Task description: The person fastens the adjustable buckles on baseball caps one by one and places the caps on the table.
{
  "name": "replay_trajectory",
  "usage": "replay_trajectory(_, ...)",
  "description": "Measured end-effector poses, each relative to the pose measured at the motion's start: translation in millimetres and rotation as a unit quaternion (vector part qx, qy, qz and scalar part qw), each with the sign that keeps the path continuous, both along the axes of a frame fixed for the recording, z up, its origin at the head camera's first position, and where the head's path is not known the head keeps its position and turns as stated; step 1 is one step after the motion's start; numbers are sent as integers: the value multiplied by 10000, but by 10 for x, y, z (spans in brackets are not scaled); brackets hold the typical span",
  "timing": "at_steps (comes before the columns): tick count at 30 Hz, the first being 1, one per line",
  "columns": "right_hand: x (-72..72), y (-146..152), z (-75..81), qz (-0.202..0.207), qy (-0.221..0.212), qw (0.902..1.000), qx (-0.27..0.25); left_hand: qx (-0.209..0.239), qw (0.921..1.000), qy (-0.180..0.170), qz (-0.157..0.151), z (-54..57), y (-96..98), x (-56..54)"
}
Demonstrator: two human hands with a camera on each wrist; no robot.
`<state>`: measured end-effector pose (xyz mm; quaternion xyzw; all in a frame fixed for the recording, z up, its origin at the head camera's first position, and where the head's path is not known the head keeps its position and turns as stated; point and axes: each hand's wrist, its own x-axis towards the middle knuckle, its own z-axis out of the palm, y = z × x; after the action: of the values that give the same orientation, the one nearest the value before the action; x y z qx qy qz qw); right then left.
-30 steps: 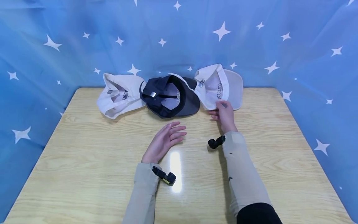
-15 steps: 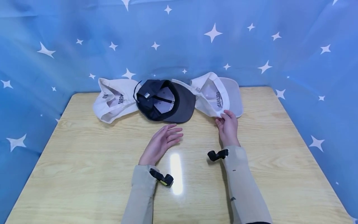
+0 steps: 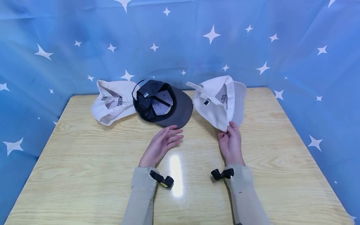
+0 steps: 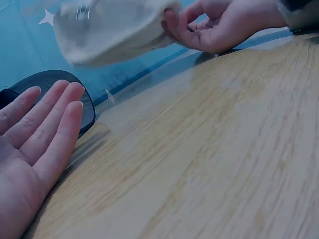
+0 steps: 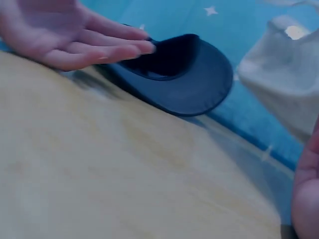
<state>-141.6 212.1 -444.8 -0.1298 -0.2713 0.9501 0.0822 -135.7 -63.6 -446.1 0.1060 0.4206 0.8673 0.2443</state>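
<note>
My right hand [image 3: 231,145] pinches the near edge of a white baseball cap [image 3: 212,106] between thumb and fingers. That cap hangs tilted, its hollow inside facing me, lettering inside the front and its loose back strap sticking out to the left. In the left wrist view the white cap [image 4: 114,30] shows above the tabletop. My left hand [image 3: 163,144] is held palm inward with straight fingers, just in front of a dark navy baseball cap [image 3: 180,107], and grips nothing. The navy cap lies upside down, brim to the right. Another white cap [image 3: 129,93] lies left of it, partly overlapped.
The wooden table [image 3: 84,175] carries the caps along its back edge. A blue curtain [image 3: 180,37] with white stars stands behind and on both sides. Black wrist cameras [image 3: 162,179] sit on the sleeves.
My right hand has drawn back toward me with the white cap, which has come away from the navy cap and tilted up. The left hand stays nearly in place; the head view has shifted slightly.
</note>
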Motion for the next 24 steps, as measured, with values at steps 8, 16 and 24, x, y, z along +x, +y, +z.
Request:
replay_trajectory(8,195,-249,-37,1295,761,9880,373,-516,9981,251,211,93,38,52)
replay_trajectory(16,284,-367,-7,1897,811,9649,1626,-936,9938,155,582,43,95,73)
replay_trajectory(24,294,-441,6,2322,292,8907,3897,-1055,9842,31,1419,-47,117,54)
